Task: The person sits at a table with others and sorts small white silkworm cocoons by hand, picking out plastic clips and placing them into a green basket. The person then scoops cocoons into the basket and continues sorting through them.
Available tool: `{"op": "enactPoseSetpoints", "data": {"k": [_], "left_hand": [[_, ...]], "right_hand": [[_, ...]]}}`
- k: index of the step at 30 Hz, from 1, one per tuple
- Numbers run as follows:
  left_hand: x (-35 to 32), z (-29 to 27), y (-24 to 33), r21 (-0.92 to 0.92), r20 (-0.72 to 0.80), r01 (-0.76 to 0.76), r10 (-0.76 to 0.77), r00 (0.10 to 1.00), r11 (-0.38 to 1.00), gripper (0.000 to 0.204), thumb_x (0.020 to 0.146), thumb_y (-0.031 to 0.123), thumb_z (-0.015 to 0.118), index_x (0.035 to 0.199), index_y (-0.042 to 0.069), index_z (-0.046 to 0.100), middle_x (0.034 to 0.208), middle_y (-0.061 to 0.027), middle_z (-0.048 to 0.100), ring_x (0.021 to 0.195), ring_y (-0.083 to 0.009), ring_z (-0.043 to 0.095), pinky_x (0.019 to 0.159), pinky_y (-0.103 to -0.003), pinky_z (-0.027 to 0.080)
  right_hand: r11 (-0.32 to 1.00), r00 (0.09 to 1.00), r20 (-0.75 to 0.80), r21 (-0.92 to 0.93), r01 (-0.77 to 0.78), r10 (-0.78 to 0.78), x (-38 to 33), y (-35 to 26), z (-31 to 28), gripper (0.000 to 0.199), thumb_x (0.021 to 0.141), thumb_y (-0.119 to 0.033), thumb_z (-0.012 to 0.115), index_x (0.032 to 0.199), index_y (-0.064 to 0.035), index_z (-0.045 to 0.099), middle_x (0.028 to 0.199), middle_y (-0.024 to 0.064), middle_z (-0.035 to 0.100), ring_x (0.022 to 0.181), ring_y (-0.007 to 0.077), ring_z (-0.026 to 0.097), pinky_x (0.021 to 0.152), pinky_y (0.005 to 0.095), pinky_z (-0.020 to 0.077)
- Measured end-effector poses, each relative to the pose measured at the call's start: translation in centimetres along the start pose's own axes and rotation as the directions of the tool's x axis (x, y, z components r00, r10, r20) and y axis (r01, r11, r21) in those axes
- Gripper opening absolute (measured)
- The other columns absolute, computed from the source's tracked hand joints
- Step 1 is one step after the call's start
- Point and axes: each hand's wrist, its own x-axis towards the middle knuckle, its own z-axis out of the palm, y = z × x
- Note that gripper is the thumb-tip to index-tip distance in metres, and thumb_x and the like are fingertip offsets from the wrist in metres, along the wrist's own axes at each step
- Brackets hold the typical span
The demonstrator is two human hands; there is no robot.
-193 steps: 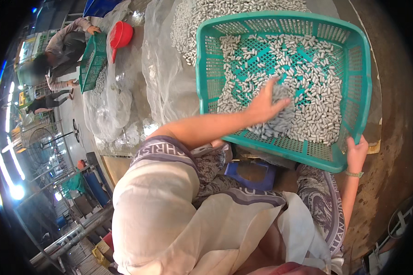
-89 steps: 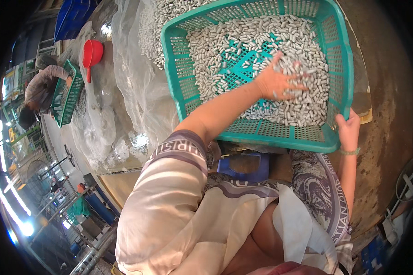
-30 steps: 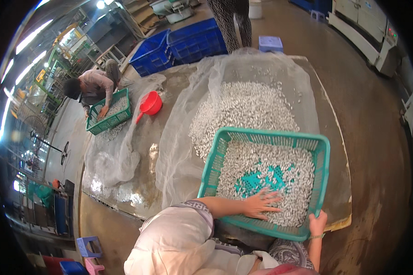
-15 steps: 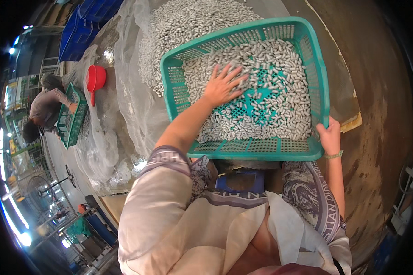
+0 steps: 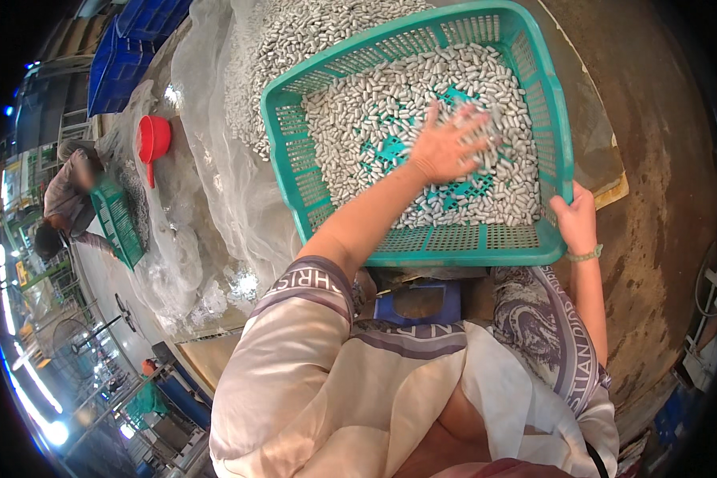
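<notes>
A green plastic basket (image 5: pixel 446 256) with slotted walls sits in front of me. Across its floor lie many small, silvery, capsule-shaped pieces (image 5: pixel 350 143); in spots the green mesh bottom shows through. My left hand (image 5: pixel 446 151) is inside the basket, palm down with fingers spread over the pieces; the fingertips are smeared by motion. At the basket's right near corner, my right hand (image 5: pixel 575 221) grips the rim, thumb toward the inside and the other fingers mostly hidden behind the edge.
More such pieces form a heap (image 5: pixel 327 24) beyond the basket. Clear plastic sheeting (image 5: pixel 239 159) lies to the left, beside a red dipper (image 5: pixel 153 142). Farther left, a co-worker (image 5: pixel 68 187) tips another green basket (image 5: pixel 118 219). A blue stool (image 5: pixel 418 303) stands below my basket.
My left hand has swept right across the pieces, shifting the bare mesh patches. My right hand keeps hold of the rim. The co-worker's basket has tilted more steeply.
</notes>
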Motion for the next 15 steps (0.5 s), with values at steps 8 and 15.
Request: {"op": "enactPoseSetpoints", "data": {"k": [8, 15], "left_hand": [[-8.1, -3.8, -3.3, -0.080, 0.063, 0.011, -0.006, 0.998, 0.997, 0.058, 0.076, 0.054, 0.057, 0.128, 0.032, 0.047, 0.141, -0.0089, 0.032, 0.129, -0.0340, 0.029, 0.102, -0.059, 0.019], [3.4, -2.8, 6.3, -0.426, -0.324, -0.159, 0.014, 0.946, 0.890, 0.045, 0.070, 0.044, 0.066, 0.104, 0.016, 0.058, 0.115, -0.0076, 0.051, 0.111, -0.0302, 0.044, 0.094, -0.049, 0.032]], "right_hand": [[1.000, 0.999, -0.031, -0.001, 0.020, -0.020, 0.1, 0.6, -0.5, 0.014, 0.072, -0.001, 0.051, 0.081, 0.0039, 0.059, 0.062, -0.0029, 0.052, 0.055, 0.0042, 0.041, 0.050, 0.0224, 0.0348], [1.000, 1.000, -0.005, 0.022, 0.001, -0.001, -0.4, -1.4, 0.6, 0.014, 0.072, -0.001, 0.051, 0.082, 0.0035, 0.059, 0.061, -0.0037, 0.051, 0.054, 0.0040, 0.041, 0.049, 0.0224, 0.0348]]}}
